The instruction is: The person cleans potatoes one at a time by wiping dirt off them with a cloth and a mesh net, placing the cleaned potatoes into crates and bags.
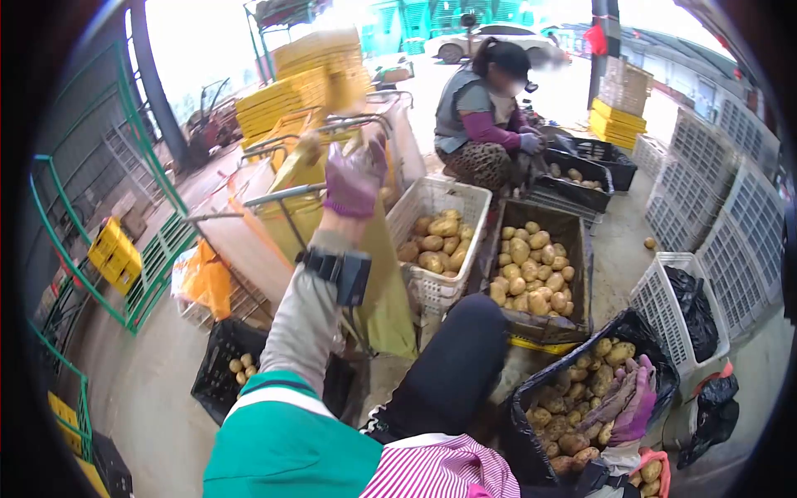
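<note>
My left hand [355, 178], in a purple glove, is raised over the open tops of mesh bags held on metal bar frames. Its fingers are somewhat blurred but look apart, with nothing clear between them. Just left of it is a blurred brownish shape [307, 151], perhaps a potato. A yellow mesh bag [386, 299] hangs below. My right hand [635, 402], in a dirty purple glove, lies with fingers stretched over potatoes [573, 398] in a crate lined with black plastic [531, 452]. Its fingertips touch the heap.
A white crate [477, 195] and a dark crate [585, 286] of potatoes stand ahead. A person [477, 124] squats beyond, beside black crates [610, 153]. White crates [706, 166] are stacked right, yellow crates [282, 100] behind the bags. A black crate [216, 373] stands lower left.
</note>
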The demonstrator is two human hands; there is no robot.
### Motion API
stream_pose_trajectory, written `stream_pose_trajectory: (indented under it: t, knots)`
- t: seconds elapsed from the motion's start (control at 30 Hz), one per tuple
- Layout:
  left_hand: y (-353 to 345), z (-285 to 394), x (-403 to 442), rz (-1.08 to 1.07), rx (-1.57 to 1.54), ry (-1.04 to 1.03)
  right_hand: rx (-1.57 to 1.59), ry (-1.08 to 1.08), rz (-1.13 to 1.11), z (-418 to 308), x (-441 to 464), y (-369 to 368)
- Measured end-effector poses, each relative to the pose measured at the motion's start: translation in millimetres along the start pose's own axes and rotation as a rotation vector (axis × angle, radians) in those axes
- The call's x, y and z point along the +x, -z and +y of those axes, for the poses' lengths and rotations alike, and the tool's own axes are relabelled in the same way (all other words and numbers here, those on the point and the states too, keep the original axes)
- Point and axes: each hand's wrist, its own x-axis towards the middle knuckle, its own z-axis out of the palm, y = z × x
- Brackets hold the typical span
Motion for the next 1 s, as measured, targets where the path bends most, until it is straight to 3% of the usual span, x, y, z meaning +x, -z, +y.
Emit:
stream_pose_trajectory:
  t: [0.03,0.1,0.13,0.17,0.2,0.33,0.4,0.53,0.67,0.77,0.83,0.93,1.0]
  knots:
    - [26,-19,4,-0.222,0.732,-0.202,0.042,0.014,0.017,-2,3,3]
    - [32,-69,-22,-0.231,1.024,-0.049,0.076,0.062,0.039,-27,9,3]
    - [15,-108,-53,-0.012,0.572,0.317,0.096,0.085,0.039,-38,12,3]
    - [34,-146,-63,-0.043,0.684,0.455,0.087,0.13,0.099,-47,20,8]
    - [70,-187,-62,-0.132,0.576,0.727,0.081,0.133,0.104,-54,22,14]
    - [64,-312,-170,-0.69,1.202,0.932,0.062,0.236,0.183,-59,28,48]
    - [88,-368,-209,-1.137,1.494,0.942,0.016,0.054,0.343,-28,56,103]
    - [140,-465,-273,-1.533,1.541,1.094,0.141,0.279,0.233,-52,15,55]
    - [205,-535,-330,-1.457,1.557,1.039,0.082,0.303,0.268,-86,-20,39]
    - [211,-550,-356,-1.418,1.451,1.037,0.067,0.295,0.312,-100,-36,47]
    - [189,-555,-364,-1.397,1.635,1.231,0.026,0.322,0.35,-107,-41,52]
    - [175,-564,-355,-1.707,1.702,1.249,0.074,0.312,0.384,-116,-52,52]
    - [170,-564,-356,-1.388,1.609,1.307,0.024,0.313,0.38,-120,-54,51]
